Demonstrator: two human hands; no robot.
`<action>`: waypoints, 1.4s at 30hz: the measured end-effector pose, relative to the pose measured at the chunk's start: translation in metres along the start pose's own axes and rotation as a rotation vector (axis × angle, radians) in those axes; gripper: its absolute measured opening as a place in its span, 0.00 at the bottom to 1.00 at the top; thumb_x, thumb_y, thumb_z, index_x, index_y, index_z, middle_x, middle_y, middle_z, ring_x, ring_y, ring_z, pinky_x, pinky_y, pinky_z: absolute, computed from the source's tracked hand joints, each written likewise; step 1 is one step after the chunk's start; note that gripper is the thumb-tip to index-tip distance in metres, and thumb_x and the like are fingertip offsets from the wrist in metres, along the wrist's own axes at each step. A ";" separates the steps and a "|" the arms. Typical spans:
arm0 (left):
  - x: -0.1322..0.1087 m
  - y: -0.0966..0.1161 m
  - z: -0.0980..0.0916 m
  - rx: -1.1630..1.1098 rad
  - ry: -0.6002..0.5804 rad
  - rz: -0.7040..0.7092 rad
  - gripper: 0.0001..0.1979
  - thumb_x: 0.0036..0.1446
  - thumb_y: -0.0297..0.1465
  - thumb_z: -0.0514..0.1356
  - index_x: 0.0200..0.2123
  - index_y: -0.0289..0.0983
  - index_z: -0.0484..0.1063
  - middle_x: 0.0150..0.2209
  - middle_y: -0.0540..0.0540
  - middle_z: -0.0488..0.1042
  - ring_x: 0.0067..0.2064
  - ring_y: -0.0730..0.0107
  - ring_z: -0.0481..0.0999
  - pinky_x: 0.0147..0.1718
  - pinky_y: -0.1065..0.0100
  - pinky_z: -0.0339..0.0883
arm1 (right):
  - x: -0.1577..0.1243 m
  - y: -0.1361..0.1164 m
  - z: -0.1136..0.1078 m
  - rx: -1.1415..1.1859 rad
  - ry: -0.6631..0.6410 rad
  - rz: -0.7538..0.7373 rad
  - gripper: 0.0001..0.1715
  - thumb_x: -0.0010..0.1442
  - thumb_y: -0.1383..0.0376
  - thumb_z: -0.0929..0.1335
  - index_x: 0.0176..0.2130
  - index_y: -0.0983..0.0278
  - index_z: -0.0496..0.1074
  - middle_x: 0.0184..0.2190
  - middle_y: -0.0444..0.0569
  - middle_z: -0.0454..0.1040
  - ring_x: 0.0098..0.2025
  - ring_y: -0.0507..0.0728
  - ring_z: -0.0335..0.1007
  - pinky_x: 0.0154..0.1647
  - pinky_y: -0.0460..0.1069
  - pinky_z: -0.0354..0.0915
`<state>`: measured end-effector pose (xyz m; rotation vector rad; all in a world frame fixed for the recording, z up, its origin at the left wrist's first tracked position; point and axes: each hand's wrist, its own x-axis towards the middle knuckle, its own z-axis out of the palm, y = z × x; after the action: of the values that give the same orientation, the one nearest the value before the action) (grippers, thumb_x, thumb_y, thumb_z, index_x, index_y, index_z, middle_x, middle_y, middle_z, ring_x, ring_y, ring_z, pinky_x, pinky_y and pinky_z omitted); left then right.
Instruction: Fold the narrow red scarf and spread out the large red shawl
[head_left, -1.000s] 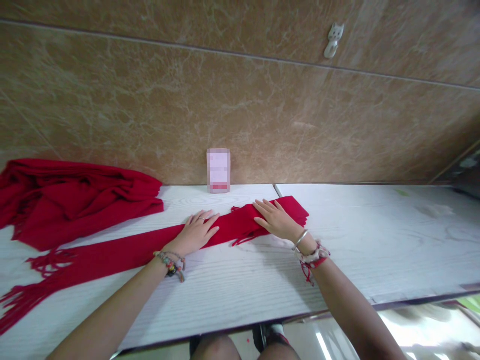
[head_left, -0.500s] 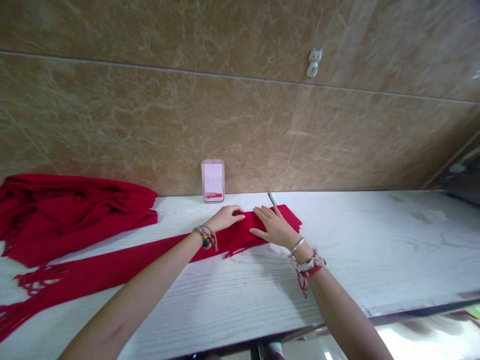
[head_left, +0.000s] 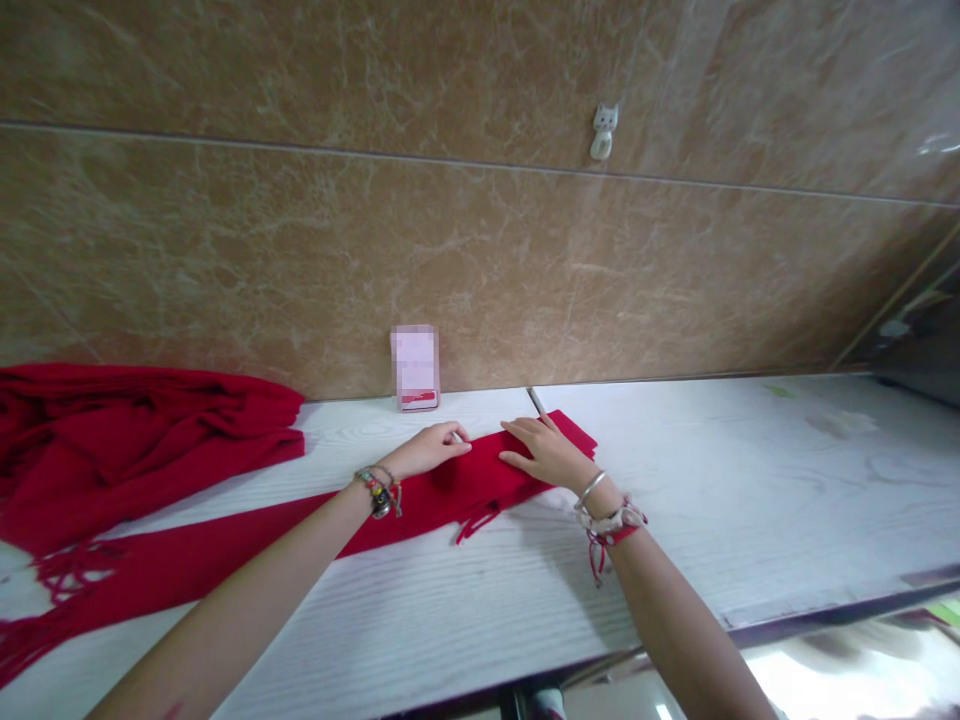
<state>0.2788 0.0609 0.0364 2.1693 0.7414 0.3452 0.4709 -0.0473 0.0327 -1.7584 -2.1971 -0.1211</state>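
Observation:
A long red scarf (head_left: 247, 535) with fringed ends lies stretched across the white table (head_left: 675, 500). Its right end is folded over near the middle of the table. My left hand (head_left: 427, 449) rests on the far edge of the fold, fingers curled and pinching the cloth. Just to its right, my right hand (head_left: 544, 452) lies flat on the folded part, fingers stretched out and pressing it down. Beaded bracelets sit on both wrists.
A heap of red scarves (head_left: 127, 435) lies at the far left against the brown marble wall. A small pink-and-white card (head_left: 415, 367) stands at the wall behind my hands. A pen (head_left: 535, 401) lies beside the fold. A cat-shaped hook (head_left: 602, 131) hangs on the wall.
My left hand has moved right, from lying flat on the scarf to gripping the fold's far edge near my right hand. The view has shifted slightly.

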 end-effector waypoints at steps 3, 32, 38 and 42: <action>0.001 0.001 -0.005 -0.012 0.053 0.012 0.10 0.48 0.37 0.54 0.30 0.36 0.66 0.23 0.53 0.67 0.27 0.71 0.66 0.28 0.71 0.58 | 0.000 0.000 0.002 0.001 -0.011 0.007 0.27 0.60 0.53 0.60 0.53 0.67 0.64 0.50 0.59 0.69 0.53 0.61 0.62 0.56 0.62 0.51; -0.058 -0.022 0.022 0.855 0.155 -0.300 0.25 0.62 0.40 0.44 0.60 0.39 0.52 0.62 0.39 0.52 0.62 0.54 0.49 0.56 0.51 0.47 | 0.002 0.018 0.013 -0.160 -0.053 0.094 0.26 0.64 0.56 0.55 0.54 0.68 0.62 0.50 0.56 0.69 0.51 0.60 0.63 0.54 0.57 0.54; -0.064 -0.032 0.008 0.833 0.130 -0.387 0.26 0.62 0.42 0.42 0.62 0.41 0.48 0.63 0.41 0.47 0.63 0.52 0.44 0.56 0.48 0.44 | -0.010 0.054 0.006 -0.281 -0.039 0.278 0.22 0.64 0.59 0.55 0.51 0.68 0.64 0.49 0.59 0.69 0.52 0.62 0.63 0.53 0.61 0.54; -0.067 -0.038 -0.004 0.806 0.109 -0.379 0.26 0.61 0.42 0.41 0.62 0.43 0.47 0.64 0.42 0.46 0.63 0.52 0.43 0.56 0.48 0.44 | -0.006 0.042 0.003 -0.227 0.071 0.194 0.23 0.64 0.59 0.55 0.54 0.65 0.63 0.53 0.57 0.66 0.56 0.61 0.59 0.55 0.62 0.52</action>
<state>0.2091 0.0419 0.0105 2.6659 1.5219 -0.0589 0.5118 -0.0422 0.0224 -2.0441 -2.0158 -0.3954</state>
